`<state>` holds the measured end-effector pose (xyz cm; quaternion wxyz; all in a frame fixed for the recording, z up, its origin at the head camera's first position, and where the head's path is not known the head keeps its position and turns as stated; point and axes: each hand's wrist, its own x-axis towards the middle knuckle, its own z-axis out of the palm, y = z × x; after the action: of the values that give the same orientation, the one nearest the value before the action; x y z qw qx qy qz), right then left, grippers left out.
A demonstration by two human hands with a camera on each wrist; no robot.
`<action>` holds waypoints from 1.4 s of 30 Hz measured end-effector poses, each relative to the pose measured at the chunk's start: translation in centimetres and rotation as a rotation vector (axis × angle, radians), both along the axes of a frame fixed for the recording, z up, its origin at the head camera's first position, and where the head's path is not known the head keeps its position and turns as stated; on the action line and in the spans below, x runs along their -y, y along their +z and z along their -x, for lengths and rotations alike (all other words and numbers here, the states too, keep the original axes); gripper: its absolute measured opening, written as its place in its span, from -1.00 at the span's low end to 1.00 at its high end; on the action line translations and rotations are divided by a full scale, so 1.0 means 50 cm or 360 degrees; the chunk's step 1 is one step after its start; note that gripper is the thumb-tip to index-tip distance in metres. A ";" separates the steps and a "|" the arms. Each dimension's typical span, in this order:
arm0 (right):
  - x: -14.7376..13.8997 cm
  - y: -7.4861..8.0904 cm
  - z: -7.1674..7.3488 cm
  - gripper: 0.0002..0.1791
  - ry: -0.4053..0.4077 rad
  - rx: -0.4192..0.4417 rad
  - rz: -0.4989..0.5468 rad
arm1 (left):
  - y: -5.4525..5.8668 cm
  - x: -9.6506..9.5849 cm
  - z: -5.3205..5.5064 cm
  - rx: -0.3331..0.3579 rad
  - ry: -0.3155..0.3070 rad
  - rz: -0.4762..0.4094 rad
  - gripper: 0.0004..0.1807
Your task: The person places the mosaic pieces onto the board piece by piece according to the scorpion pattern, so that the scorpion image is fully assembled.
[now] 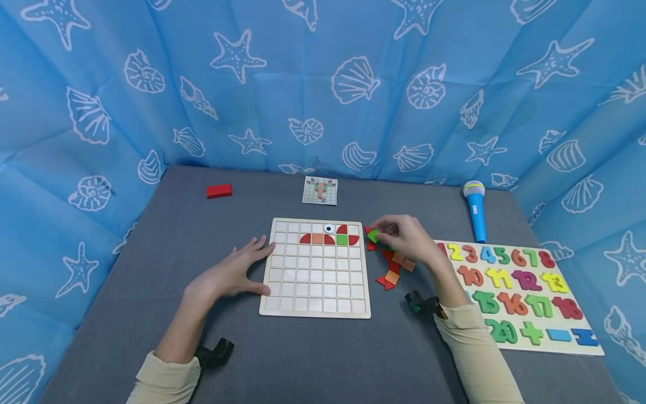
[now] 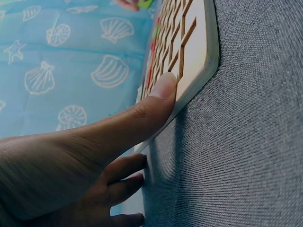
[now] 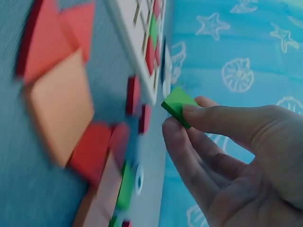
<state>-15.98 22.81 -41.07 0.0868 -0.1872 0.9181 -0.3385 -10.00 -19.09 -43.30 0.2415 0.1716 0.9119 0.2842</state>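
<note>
2 hands point(image 1: 229, 272) point(image 1: 406, 238), green piece point(image 3: 178, 103) in right

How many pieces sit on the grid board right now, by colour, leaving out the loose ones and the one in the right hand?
Red pieces: 4
Orange piece: 1
Green piece: 1
White eye piece: 1
Total on the board: 7

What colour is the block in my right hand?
The block is green, clearest in the right wrist view.
</note>
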 end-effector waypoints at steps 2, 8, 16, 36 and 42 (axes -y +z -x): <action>0.015 0.005 -0.002 -0.71 0.0007 0.0004 0.0057 | 0.002 -0.002 0.000 -0.0003 -0.0002 -0.0003 0.24; 0.079 0.009 -0.006 -0.68 -0.0009 0.0045 0.0199 | 0.010 -0.008 -0.001 -0.0013 -0.0018 0.0051 0.22; 0.183 -0.006 0.004 -0.69 0.0110 0.0040 0.0245 | 0.010 -0.006 -0.003 -0.0033 -0.0030 0.0039 0.22; 0.342 -0.032 0.033 -0.73 0.0247 0.0018 -0.0028 | 0.008 0.004 -0.003 -0.0041 -0.0044 -0.0007 0.22; 0.352 -0.032 0.031 -0.70 0.0266 -0.0033 -0.0061 | 0.006 0.004 -0.004 -0.0052 -0.0053 -0.0021 0.22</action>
<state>-17.51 5.23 -42.67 0.1088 -0.2649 0.9064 -0.3106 -9.79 -19.29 -43.00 0.2301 0.1929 0.9108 0.2834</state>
